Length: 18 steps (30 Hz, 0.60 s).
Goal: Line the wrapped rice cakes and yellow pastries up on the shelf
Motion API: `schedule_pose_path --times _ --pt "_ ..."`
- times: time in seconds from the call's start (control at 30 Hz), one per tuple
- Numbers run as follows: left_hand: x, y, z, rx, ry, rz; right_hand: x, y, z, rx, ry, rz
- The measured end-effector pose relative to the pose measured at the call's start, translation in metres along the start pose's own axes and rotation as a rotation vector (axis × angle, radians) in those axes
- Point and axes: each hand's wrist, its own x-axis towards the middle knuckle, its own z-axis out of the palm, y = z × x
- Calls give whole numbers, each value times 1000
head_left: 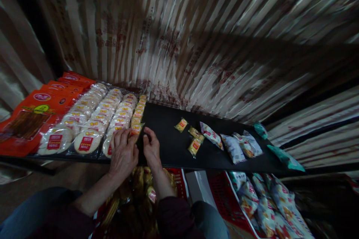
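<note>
My left hand lies palm down at the near end of a row of small yellow snack packets on a black shelf, its fingers curled on the nearest packet. Beside it, my right hand rests on the shelf with its fingers bent and pinched at the same end of the row. What the right fingers hold is hidden. Left of the row lie several rows of round white rice crackers in clear wrappers.
Orange-red snack bags lie at the shelf's far left. Loose yellow packets, white and blue ones and green ones lie to the right. Below stand a red basket of packets and a bag of yellow snacks. A striped curtain hangs behind.
</note>
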Motion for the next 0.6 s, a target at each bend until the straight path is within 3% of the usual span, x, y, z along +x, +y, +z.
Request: schedule_pose_path --times 0.27,0.6 --pt "12 1 7 43 -34 -42 16 -13 6 69 -10 124" --pt "18 -1 14 7 -48 -51 25 -12 16 107 -60 85"
